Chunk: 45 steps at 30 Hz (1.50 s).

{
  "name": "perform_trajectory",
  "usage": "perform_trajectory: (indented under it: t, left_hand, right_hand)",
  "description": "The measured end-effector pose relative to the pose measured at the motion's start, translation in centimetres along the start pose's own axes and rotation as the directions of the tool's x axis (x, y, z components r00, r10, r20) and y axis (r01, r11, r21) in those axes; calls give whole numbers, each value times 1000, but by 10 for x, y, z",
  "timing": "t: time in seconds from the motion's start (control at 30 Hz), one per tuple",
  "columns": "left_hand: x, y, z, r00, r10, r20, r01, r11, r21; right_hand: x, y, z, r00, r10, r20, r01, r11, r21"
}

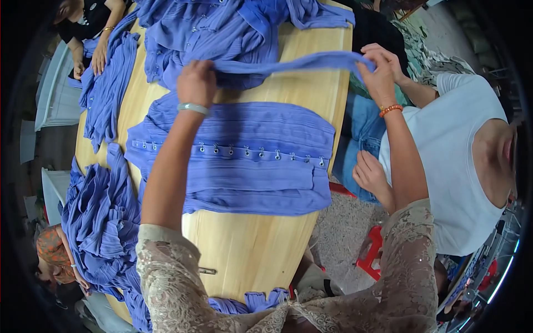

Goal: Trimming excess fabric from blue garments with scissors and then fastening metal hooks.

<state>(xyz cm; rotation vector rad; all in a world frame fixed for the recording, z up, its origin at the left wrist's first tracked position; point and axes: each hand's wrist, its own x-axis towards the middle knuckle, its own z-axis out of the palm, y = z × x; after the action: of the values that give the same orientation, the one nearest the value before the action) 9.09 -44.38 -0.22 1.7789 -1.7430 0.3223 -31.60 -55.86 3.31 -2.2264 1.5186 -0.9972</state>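
A periwinkle-blue ribbed cardigan (pixel 261 186) lies flat on the wooden table in front of me, with a row of metal hook fastenings along its middle. Above its far side, a long narrow blue knit sleeve (pixel 300 62) is stretched across between my hands. My left hand (pixel 195 83), with a pale bangle at the wrist, is closed around one end. The other end is pinched in the fingers of my right hand (pixel 380 80), which wears an orange bead bracelet. Which garment the sleeve belongs to I cannot tell.
A heap of blue cardigans (pixel 211 33) covers the far table (pixel 244 238); another pile (pixel 102 216) hangs over its left edge. At right sits a person in a white shirt (pixel 455 161), one hand close behind mine. Other people work at left. A red stool (pixel 369 255) stands below.
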Motion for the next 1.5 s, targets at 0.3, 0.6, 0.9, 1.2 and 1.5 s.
perform_trajectory:
  t: [0.3,0.6,0.9,1.2,1.5]
  left_hand:
    - [-33,-43,-79,954,-297,-46,262,896,-358]
    - [-60,-85,-104,983,-182,-7,179,974,-136]
    - [-95,-87,-116,944,202,261,-268,930,251]
    - [-68,-67,-128,919,341,198,-386,881,275]
    - [-127,-79,-130,874,150,462,-285,928,238]
  right_hand:
    - [-35,-62,-56,901,-434,13,430,889,-156]
    - [-100,-91,-21,803,-579,140,592,801,-87]
    - [-138,-77,22,737,-563,372,625,778,-60]
    - [-99,-113,2,865,-494,94,495,869,15]
    - [-133,-88,14,669,-573,473,633,773,41]
